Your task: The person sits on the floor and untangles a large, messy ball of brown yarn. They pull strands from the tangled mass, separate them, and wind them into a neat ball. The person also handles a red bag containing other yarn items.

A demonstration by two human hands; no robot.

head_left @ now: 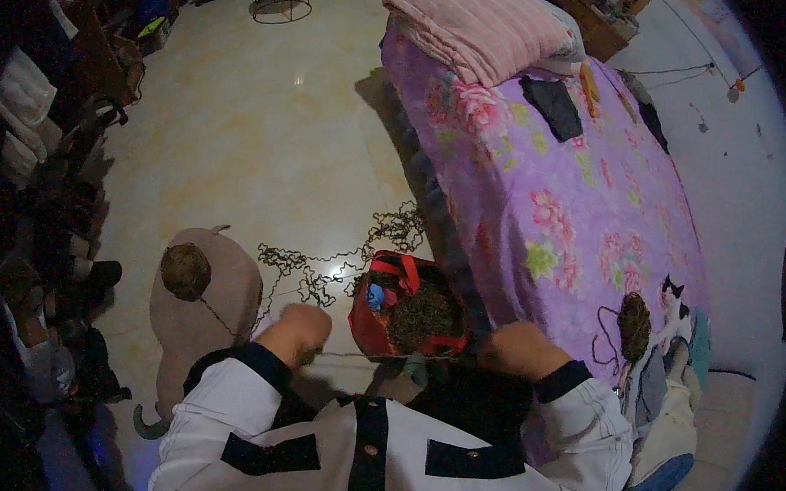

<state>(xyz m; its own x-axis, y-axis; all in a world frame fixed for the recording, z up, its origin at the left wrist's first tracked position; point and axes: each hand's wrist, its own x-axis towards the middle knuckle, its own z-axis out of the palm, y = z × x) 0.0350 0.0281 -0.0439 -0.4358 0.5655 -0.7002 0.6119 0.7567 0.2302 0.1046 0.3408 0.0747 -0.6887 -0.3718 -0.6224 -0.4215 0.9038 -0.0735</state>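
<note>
My left hand (301,330) is closed, knuckles up, in front of the beige cushioned seat. My right hand (523,351), also closed and slightly blurred, is beside the bed's edge. A thin strand of yarn (386,357) runs taut between the two hands, its grip points hidden. Between them and just beyond stands a red bag (361,329), with a tangled brown-green yarn heap (425,318) and a small blue bundle (374,298) inside. A brown yarn ball (186,272) rests on the beige seat (229,276); from it a strand trails toward my left hand.
Loose kinked yarn (301,271) lies across the tiled floor beyond the bag. At right, a bed with a purple floral sheet (521,208) bears a folded pink quilt (487,26), a dark cloth (552,109) and another yarn ball (634,328). Shoes and clutter (56,315) line the left side.
</note>
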